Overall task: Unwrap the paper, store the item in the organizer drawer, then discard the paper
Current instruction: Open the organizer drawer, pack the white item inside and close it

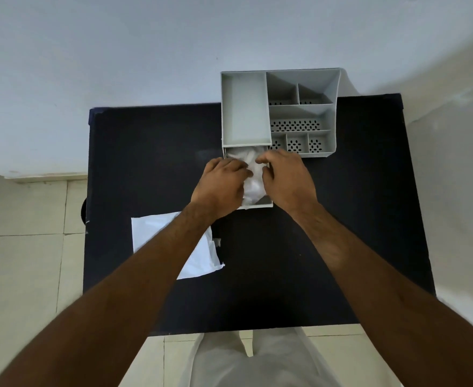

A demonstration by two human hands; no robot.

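Note:
A grey organizer (302, 113) stands at the far edge of the black table (299, 261). Its drawer (266, 203) is pulled out toward me. A crumpled white item (253, 182) lies in the drawer. My left hand (220, 188) and my right hand (288, 180) are both over the drawer, fingers curled on the white item from either side. A flat white sheet of paper (199, 255) lies on the table near left, partly hidden under my left forearm.
The organizer has several open compartments with perforated bottoms (295, 125) and a long plain tray (245, 107) on its left. A pale wall rises behind the table. Tiled floor (20, 261) surrounds it. My white trousers show at the near edge.

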